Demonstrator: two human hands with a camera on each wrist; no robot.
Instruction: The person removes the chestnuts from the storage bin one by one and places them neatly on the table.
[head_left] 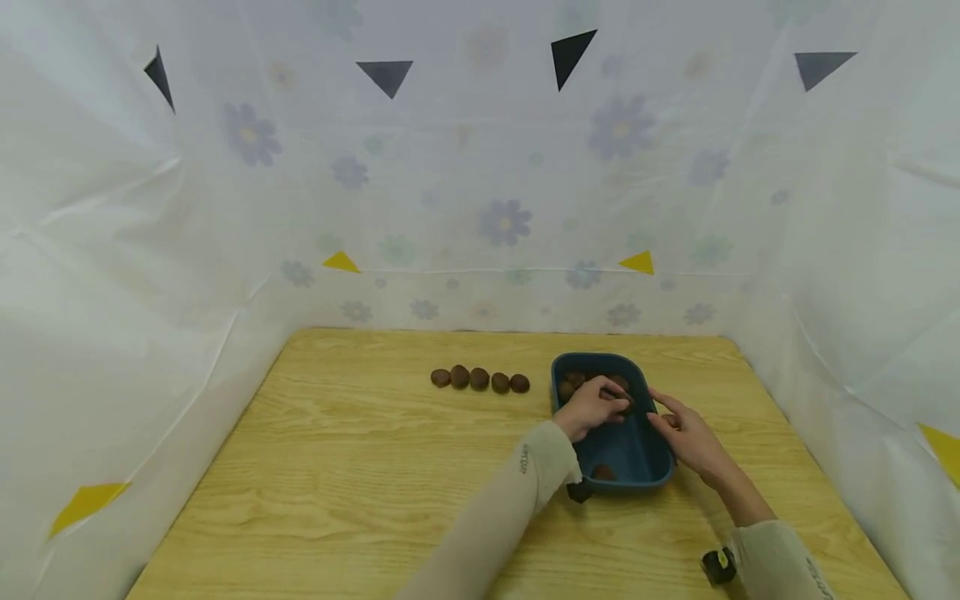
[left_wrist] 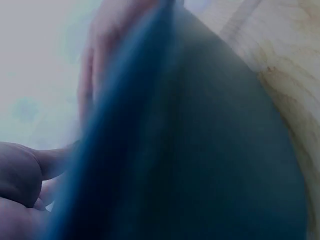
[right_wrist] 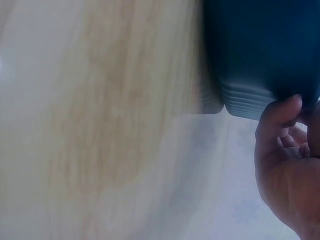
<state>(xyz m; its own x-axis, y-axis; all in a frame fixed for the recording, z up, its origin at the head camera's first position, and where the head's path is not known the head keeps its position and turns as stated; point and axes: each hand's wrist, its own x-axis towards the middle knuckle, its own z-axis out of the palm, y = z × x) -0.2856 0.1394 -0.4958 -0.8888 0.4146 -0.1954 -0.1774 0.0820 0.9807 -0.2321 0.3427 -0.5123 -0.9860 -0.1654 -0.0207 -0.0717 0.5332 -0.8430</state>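
Inside the dark blue plastic bin [head_left: 626, 450], my left hand [head_left: 592, 407] is bent down with its fingers curled, pinching what looks like a brown chestnut [head_left: 627, 406], mostly hidden by the fingers. More chestnuts [head_left: 567, 388] lie at the bin's far end, and a single chestnut [head_left: 603, 472] is at its near end. My right hand [head_left: 688, 435] holds the bin's right rim between thumb and fingers. In the right wrist view the thumb [right_wrist: 287, 110] lies against the bin's wall. The bin's side blurs most of the left wrist view.
Left of the bin, several chestnuts [head_left: 479, 379] form a row on the wood-grain table [head_left: 337, 467]. White flowered sheeting [head_left: 450, 183] encloses the table at the back and both sides. A black wrist device [head_left: 718, 567] sits by the right sleeve.
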